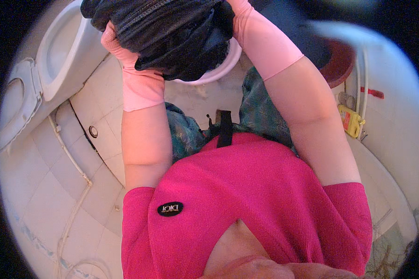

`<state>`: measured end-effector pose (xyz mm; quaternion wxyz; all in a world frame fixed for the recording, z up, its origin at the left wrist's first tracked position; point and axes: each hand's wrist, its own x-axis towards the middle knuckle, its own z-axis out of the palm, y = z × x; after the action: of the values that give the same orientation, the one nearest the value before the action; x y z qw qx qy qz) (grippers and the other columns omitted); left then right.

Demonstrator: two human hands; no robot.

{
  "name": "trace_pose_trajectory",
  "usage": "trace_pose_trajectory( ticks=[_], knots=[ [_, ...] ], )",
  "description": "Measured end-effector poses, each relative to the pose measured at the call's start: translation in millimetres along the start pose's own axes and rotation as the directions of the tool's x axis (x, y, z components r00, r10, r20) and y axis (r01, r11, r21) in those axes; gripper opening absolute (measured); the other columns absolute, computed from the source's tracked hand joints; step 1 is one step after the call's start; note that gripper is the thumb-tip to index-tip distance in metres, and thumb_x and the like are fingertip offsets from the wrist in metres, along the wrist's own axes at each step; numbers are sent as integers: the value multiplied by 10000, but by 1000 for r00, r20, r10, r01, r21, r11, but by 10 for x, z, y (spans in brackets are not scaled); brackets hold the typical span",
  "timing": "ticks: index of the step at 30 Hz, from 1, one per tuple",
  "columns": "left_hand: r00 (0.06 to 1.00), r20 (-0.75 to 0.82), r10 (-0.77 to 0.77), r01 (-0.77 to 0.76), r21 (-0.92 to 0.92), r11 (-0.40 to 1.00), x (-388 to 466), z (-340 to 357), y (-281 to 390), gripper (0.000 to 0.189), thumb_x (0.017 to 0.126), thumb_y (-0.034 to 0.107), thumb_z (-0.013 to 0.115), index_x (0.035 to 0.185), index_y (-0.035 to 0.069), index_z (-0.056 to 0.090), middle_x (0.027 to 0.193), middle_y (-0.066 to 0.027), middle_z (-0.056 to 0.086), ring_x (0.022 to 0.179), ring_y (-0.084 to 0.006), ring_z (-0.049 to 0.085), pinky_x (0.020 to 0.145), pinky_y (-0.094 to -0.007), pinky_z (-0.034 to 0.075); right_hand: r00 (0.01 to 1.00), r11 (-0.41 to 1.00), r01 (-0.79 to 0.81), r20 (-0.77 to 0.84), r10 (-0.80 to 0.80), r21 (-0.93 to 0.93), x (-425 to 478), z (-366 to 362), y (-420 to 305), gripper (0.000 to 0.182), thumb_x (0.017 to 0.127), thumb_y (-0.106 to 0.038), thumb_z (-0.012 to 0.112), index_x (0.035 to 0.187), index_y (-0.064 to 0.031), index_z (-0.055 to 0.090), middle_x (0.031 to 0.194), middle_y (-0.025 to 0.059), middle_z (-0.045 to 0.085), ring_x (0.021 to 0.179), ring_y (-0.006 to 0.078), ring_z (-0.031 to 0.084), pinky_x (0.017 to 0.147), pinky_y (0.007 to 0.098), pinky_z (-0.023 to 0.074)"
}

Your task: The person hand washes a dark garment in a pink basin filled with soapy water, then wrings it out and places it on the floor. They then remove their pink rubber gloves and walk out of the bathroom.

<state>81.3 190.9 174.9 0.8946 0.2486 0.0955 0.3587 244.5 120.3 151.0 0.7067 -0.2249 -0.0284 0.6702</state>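
A bunched black fabric garment [171, 38], with a seam and many folds, hangs between my gloved hands at the top of the view. On its left side my left hand [120, 48], in a pink rubber glove, grips the cloth, its fingers partly hidden by the folds. My right hand [240, 12], in a matching glove, holds the right side near the top edge; its fingertips are hidden or cut off. Below and partly behind the cloth shows the rim of a pink plastic basin [227, 68] on the tiled floor.
A white toilet [45, 83] with a raised seat stands at left. A floor drain [93, 132] and a wall pipe [70, 153] lie nearer. At right are a dark red tub [342, 66], a yellow bottle [350, 120], a red-handled object [372, 92] and pale vertical pipes [365, 80].
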Motion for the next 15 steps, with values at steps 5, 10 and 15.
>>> trace_pose_trajectory(
  ticks=[5,10,15],
  knots=[
    [993,-114,44,-19,210,978,12,9,82,645,926,544,491,1351,60,526,1359,-115,560,1239,-289,521,1059,-443,417,998,999,-7,64,5,35,-89,84,-41,631,917,-585,500,1279,-79,605,1237,111,655,1108,299,622,1012,428,451],
    [842,-445,303,266,834,484,-28,-292,464,785,931,662,459,1367,11,500,1391,-129,531,1220,-238,533,1024,-379,437,994,998,34,106,-41,59,-159,177,-70,618,920,-565,505,1274,-68,605,1223,123,656,1103,292,619,1014,414,449],
    [967,-246,73,89,589,803,-276,-328,178,846,874,677,544,1453,75,412,1469,-85,457,1360,-250,411,1145,-416,301,835,723,538,154,-529,-433,164,-173,-80,471,940,-402,572,1193,-10,637,1108,77,667,991,193,621,911,334,480]
  ],
)
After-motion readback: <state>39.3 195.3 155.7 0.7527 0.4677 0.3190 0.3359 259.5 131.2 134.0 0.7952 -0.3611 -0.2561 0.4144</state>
